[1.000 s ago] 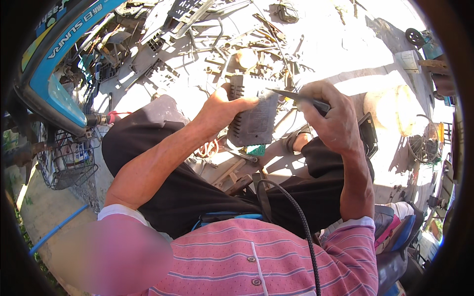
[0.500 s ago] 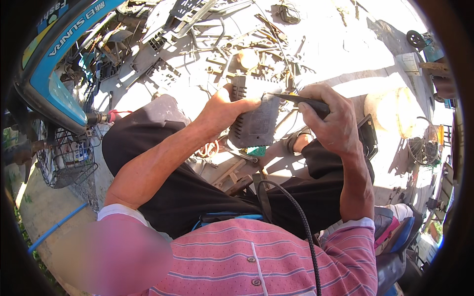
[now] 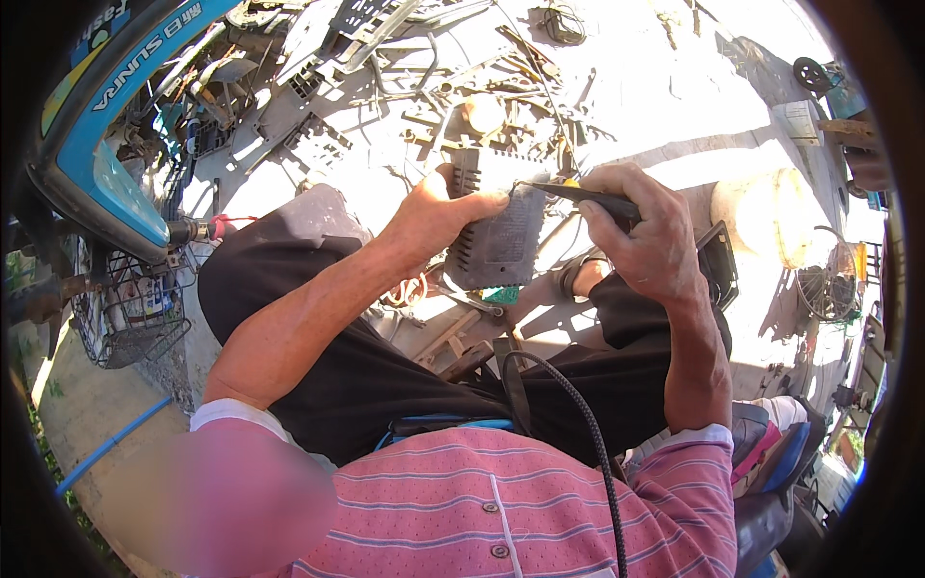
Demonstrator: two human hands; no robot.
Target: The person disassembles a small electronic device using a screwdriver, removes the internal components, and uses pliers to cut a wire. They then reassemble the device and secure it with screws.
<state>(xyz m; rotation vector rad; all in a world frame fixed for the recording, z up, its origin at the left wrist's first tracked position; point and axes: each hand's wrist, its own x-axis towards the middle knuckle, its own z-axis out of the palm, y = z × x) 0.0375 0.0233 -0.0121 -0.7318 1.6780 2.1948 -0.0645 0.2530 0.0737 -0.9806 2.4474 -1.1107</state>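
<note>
A dark grey box-shaped housing (image 3: 493, 241) with ridged fins along its sides is held up between my knees. My left hand (image 3: 438, 214) grips its left side, the thumb lying across the upper face and the other fingers hidden behind. In my right hand (image 3: 647, 226) is a black pointed tool (image 3: 568, 193), wide at the grip and narrowing to a thin tip. That tip meets the upper part of the housing, just right of my left thumb. Glare on the face there hides what exactly it touches.
Metal and plastic scrap (image 3: 511, 91) lies scattered ahead on the ground. A blue vehicle body panel (image 3: 116, 183) rises at the left above a wire basket (image 3: 135, 313). To the right stands a pale bucket (image 3: 766, 217). A wooden piece (image 3: 448, 337) lies between my legs.
The tool's tip has shifted slightly left on the housing, and my right hand has tilted a little. My left hand and the housing stay in place.
</note>
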